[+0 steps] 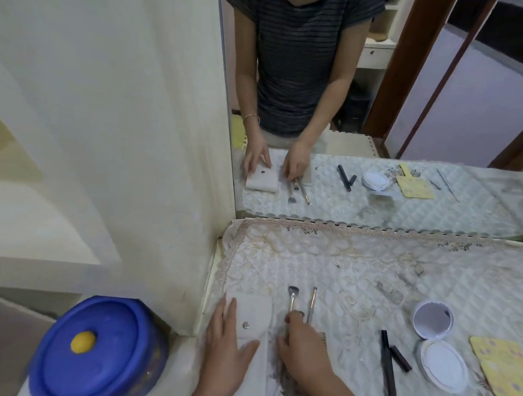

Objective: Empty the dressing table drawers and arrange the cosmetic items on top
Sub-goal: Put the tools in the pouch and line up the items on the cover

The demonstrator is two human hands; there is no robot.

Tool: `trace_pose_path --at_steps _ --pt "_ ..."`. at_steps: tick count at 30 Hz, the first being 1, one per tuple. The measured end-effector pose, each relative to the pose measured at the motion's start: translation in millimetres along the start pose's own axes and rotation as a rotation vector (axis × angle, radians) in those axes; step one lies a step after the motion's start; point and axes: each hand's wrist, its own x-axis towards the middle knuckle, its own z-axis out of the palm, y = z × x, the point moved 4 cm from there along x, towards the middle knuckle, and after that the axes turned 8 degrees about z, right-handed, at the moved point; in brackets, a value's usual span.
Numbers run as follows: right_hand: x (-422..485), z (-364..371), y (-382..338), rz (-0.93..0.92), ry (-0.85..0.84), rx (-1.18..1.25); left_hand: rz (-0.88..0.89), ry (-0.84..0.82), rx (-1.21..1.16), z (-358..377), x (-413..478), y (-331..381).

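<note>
Two brushes (292, 299) gripped under right fingers (293, 320).

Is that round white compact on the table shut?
No, the compact lies open, its lid tipped back and the white pad inside showing.

We see soft, even indoor light, rather dim and creamy in tone, with no hard shadows. Only faint grey shade sits under the left hand (228, 338) and right hand (304, 348) on the quilted cloth (356, 272). The blue lid (94, 349) carries a dull sheen, no sharp glare. The whole frame looks soft; the right hand and the makeup brush (292, 296) it pinches are a little smeared. Wide-angle distortion bends the mirror (440, 116) edge and the wall (108, 99) lines toward the borders, where detail gets mushier.
</note>
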Motion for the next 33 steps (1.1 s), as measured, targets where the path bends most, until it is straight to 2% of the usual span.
trace_pose_path --at_steps 2,4,10,13,15,17,20,22,25,28,33 --pt "3.9 6.3 -2.3 0.043 0.015 -0.069 0.116 -0.049 0.139 8.6 -11.5 -6.6" --pt "3.4 5.5 -3.7 0.062 0.009 -0.100 0.154 -0.107 0.199 17.6 -19.1 -14.3" --pt "-29.5 17.2 5.4 -0.095 -0.110 -0.060 0.177 -0.128 0.261 30.3 -16.6 -14.3" --pt "-37.5 19.0 22.7 -0.078 -0.080 0.107 0.157 -0.139 0.292 39.5 -15.2 -10.4" --pt "-40.0 10.9 33.7 -0.082 0.012 0.087 0.151 -0.095 0.314 38.0 -16.6 -4.1" --pt "-41.3 5.2 44.7 -0.157 0.150 -0.045 0.253 -0.048 0.395 35.7 -20.0 5.5" --pt "-42.2 4.0 46.8 -0.202 0.228 -0.222 0.586 -0.117 0.583 47.6 -26.4 16.0" --pt "-42.2 3.7 44.8 -0.210 0.246 -0.247 0.681 -0.129 0.688 58.0 -28.3 13.0" --pt "-36.6 6.0 44.2 -0.243 0.273 -0.325 0.674 -0.129 0.683 65.7 -30.4 10.6" --pt "-30.0 3.6 50.4 -0.185 0.178 -0.387 0.668 -0.150 0.658 68.5 -34.5 16.0" --pt "-40.1 5.6 71.8 -0.217 0.243 -0.366 0.671 -0.049 0.683 72.0 -34.3 20.3"
